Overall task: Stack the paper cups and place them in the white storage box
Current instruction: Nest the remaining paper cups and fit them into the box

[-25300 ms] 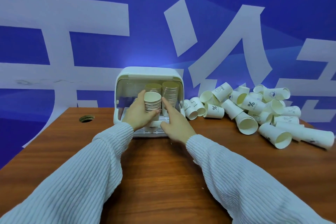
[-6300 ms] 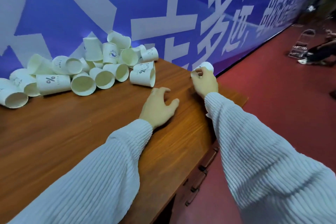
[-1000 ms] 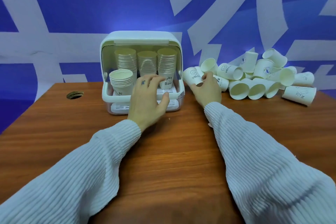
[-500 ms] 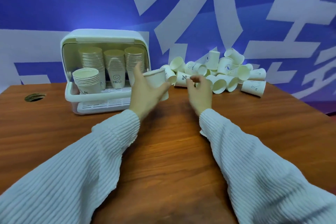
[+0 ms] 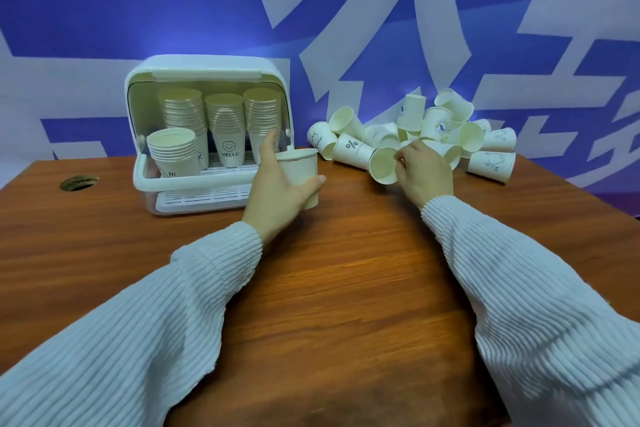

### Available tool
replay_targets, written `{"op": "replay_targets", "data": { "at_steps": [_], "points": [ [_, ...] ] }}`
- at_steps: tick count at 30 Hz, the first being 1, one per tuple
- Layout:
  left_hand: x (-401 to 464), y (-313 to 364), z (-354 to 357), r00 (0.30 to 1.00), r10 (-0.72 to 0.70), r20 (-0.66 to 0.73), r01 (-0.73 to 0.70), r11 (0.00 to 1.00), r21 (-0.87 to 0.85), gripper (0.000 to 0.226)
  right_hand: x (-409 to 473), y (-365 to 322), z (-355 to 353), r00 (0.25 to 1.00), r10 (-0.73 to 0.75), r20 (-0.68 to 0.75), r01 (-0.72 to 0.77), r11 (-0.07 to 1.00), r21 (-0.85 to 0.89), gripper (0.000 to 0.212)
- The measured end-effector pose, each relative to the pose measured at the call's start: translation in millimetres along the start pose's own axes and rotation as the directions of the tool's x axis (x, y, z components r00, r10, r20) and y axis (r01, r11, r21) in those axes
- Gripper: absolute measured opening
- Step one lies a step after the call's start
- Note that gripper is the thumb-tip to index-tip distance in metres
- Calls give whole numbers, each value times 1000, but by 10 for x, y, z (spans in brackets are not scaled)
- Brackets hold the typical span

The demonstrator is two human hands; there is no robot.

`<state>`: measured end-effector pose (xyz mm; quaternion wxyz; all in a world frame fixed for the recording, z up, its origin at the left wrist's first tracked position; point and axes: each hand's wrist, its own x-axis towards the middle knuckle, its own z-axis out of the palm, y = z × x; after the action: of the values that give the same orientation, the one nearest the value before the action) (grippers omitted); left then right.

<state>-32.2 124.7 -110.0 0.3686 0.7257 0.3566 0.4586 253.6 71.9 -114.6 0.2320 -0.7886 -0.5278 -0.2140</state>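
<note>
White storage box [image 5: 207,73] stood open at the table's [image 5: 346,288] ten o'clock, four cup stacks [image 5: 223,125] inside; the loose cup pile [image 5: 426,135] lay at two o'clock. The left hand [image 5: 277,187], fingers curled, gripped an upright paper cup [image 5: 301,173] by its wall beside the box, while the right hand [image 5: 424,170] pinched the rim of a tipped cup [image 5: 382,165] at the pile's near edge. Such cups were probably light, thin-walled and easily crushed, best held gently near the stiffer rolled rim.
</note>
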Motion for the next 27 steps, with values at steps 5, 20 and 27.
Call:
{"op": "replay_targets", "data": {
  "at_steps": [5,20,27],
  "points": [
    [-69,63,-116,999,50,-3,-50,998,40,107,-136,-271,-290,987,58,-151,3,928,373,6],
    [-231,-27,-1654,860,31,-509,-14,999,37,86,102,-2622,-488,989,40,-145,101,534,839,17],
    [-201,-216,-2078,849,16,-529,70,987,142,93,290,-3309,-301,976,-140,-170,216,752,623,16]
  ]
}}
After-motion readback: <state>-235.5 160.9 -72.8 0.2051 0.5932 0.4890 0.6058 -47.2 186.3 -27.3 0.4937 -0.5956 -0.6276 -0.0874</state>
